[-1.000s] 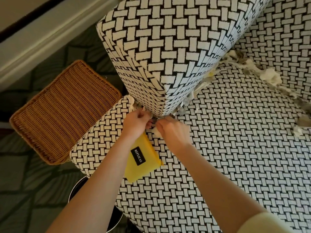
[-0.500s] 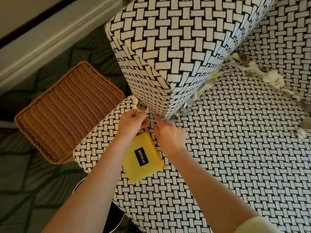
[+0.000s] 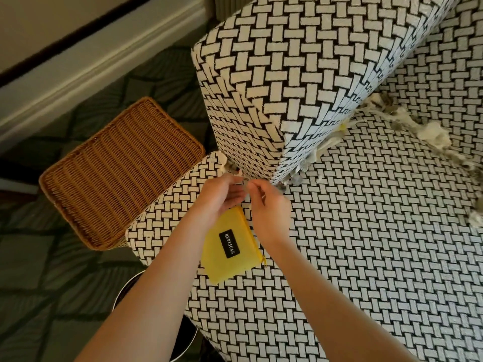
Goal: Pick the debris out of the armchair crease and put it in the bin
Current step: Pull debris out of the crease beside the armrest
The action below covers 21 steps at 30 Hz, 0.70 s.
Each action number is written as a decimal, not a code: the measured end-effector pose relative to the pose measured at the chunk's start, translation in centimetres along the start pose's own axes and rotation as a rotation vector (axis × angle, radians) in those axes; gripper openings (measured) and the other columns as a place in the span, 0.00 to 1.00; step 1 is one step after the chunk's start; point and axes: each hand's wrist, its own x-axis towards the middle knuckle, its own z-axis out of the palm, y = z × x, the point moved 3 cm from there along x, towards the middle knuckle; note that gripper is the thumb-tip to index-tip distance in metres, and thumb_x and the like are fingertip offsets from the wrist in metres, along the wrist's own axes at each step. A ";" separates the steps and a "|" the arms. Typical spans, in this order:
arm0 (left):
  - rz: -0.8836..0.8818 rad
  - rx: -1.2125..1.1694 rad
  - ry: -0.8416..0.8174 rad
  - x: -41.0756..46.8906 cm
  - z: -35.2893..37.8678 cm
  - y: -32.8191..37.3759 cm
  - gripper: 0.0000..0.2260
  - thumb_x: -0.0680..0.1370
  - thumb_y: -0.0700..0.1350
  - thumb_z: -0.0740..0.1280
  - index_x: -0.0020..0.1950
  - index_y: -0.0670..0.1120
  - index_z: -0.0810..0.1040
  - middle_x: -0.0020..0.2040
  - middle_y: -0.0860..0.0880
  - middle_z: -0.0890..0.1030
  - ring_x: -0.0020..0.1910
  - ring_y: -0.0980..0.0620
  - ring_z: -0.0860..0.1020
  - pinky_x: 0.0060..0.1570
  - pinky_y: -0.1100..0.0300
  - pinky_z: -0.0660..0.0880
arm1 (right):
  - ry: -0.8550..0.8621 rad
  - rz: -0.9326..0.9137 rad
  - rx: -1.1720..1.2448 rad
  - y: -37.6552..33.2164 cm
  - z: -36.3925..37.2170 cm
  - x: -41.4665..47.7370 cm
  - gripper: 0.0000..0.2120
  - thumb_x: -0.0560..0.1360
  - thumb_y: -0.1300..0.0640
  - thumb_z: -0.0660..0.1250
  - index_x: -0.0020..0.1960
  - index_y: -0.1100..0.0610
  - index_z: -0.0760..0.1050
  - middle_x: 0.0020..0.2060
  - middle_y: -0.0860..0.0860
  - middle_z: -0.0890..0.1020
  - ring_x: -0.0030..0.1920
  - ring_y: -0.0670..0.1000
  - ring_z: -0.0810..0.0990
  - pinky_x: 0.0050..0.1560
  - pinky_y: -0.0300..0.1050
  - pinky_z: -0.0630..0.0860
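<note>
The armchair [image 3: 366, 257] has a black-and-white woven cover. Debris [image 3: 300, 169] of grey bits and pale scraps lines the crease under the armrest [image 3: 287, 74]. White fluff [image 3: 431, 131] fills the back crease, and more scraps [image 3: 231, 165] sit at the front corner. My left hand [image 3: 222, 197] and my right hand [image 3: 269, 210] meet just below the armrest's front corner. The right fingertips pinch a small grey piece; the left hand's curled fingers are close against it. The round bin [image 3: 128, 284] stands on the floor under my left forearm, mostly hidden.
A yellow pouch [image 3: 230, 249] with a black label lies on the seat under my wrists. A brown wicker basket [image 3: 117, 173] stands on the dark patterned carpet left of the chair. A pale skirting board [image 3: 91, 66] runs behind it.
Both hands have drawn back a little from the crease at the armrest's front corner toward me, fingertips still together. The view has shifted so the chair sits further right.
</note>
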 end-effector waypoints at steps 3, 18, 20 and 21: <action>-0.006 -0.067 -0.075 0.2 1.0 -0.6 0.10 0.79 0.43 0.57 0.43 0.42 0.75 0.38 0.45 0.78 0.39 0.51 0.77 0.37 0.61 0.77 | -0.057 0.034 0.245 -1.3 0.2 0.0 0.08 0.76 0.62 0.63 0.48 0.58 0.81 0.38 0.46 0.80 0.37 0.45 0.77 0.37 0.39 0.74; 0.561 0.719 0.324 1.3 -0.3 1.8 0.08 0.78 0.43 0.62 0.55 0.45 0.78 0.49 0.52 0.77 0.46 0.51 0.75 0.37 0.67 0.63 | 0.007 0.215 -0.353 3.7 -2.2 1.8 0.11 0.77 0.58 0.59 0.57 0.53 0.75 0.47 0.50 0.81 0.44 0.50 0.78 0.28 0.37 0.63; 0.585 0.831 0.330 1.7 -0.2 2.0 0.11 0.79 0.43 0.61 0.58 0.44 0.78 0.56 0.47 0.79 0.54 0.48 0.76 0.41 0.69 0.62 | -0.018 0.209 -0.402 3.6 -2.1 2.0 0.11 0.78 0.57 0.58 0.57 0.54 0.74 0.49 0.51 0.80 0.46 0.51 0.78 0.34 0.39 0.66; 0.585 0.886 0.324 2.0 -0.3 2.0 0.12 0.79 0.43 0.61 0.60 0.44 0.77 0.57 0.46 0.79 0.56 0.47 0.76 0.43 0.69 0.64 | -0.035 0.202 -0.425 3.6 -2.1 2.0 0.11 0.78 0.57 0.57 0.57 0.55 0.74 0.51 0.52 0.80 0.47 0.52 0.78 0.36 0.41 0.67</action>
